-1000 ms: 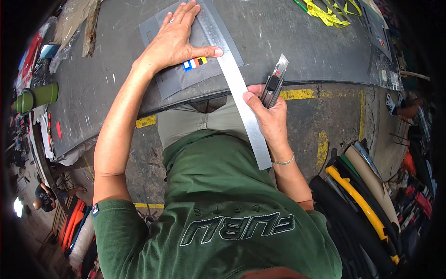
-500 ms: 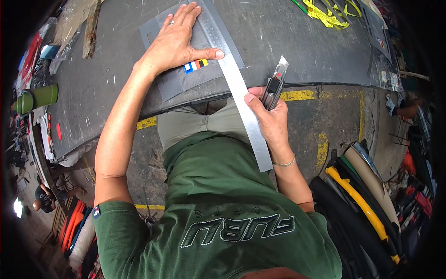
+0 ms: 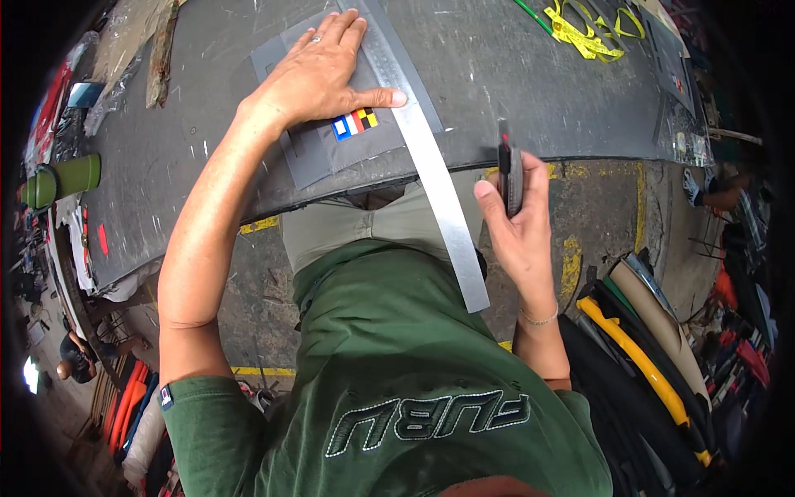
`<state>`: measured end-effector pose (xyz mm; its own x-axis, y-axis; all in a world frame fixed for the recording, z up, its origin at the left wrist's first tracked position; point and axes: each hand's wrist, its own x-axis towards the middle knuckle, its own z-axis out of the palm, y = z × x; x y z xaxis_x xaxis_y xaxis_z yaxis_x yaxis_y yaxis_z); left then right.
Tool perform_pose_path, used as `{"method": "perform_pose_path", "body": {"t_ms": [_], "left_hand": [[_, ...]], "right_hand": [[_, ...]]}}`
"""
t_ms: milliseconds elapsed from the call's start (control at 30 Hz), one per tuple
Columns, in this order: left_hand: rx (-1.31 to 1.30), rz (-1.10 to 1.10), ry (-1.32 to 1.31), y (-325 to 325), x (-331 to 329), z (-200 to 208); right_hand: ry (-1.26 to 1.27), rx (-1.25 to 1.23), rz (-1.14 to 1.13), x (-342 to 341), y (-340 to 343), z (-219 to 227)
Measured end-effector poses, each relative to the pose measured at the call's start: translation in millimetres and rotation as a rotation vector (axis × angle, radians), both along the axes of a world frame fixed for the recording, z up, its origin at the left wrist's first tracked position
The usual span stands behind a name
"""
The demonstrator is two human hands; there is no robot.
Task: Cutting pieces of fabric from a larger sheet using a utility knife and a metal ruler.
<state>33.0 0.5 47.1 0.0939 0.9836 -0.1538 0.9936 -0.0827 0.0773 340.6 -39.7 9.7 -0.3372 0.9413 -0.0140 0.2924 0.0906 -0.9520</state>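
Right hand [image 3: 523, 229], curled round a dark cutter [image 3: 513, 178], now off the silvery ruler [image 3: 442, 195] under the splayed left hand [image 3: 316, 84].

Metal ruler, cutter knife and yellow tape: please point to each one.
Metal ruler [image 3: 445, 195]: head view, middle of the strip.
Cutter knife [image 3: 512, 180]: head view, on the handle.
Yellow tape [image 3: 590, 44]: head view, on its loose bundle.

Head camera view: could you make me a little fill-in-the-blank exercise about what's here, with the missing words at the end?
On one finger, the left hand wears a ____.
The right hand holds a utility ____.
The metal ruler juts past the edge of the dark table toward the person's green ____.
The tangled tape on the table is coloured ____.

Missing words: ring; knife; shirt; yellow.
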Motion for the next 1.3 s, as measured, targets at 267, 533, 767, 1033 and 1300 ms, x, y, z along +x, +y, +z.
{"method": "perform_pose_path", "body": {"t_ms": [267,533,767,1033,1300], "left_hand": [[0.142,0.027,0.009,3.4,1.0,-17.9],[0.098,0.027,-0.102,9.6,1.7,-12.8],[0.237,-0.043,-0.072,3.4,1.0,-21.9],[0.223,-0.015,-0.054,0.4,3.9,-16.9],[0.249,-0.013,-0.043,0.1,4.5,-16.8]], "right_hand": [[-0.144,0.166,0.215,-49.5,38.6,24.0],[-0.347,0.447,0.238,-115.5,85.9,23.9],[-0.489,0.451,0.234,-130.3,94.2,23.5],[-0.5,0.424,0.267,-132.6,97.5,27.7],[-0.525,0.381,0.257,-136.5,99.1,31.2]]}}
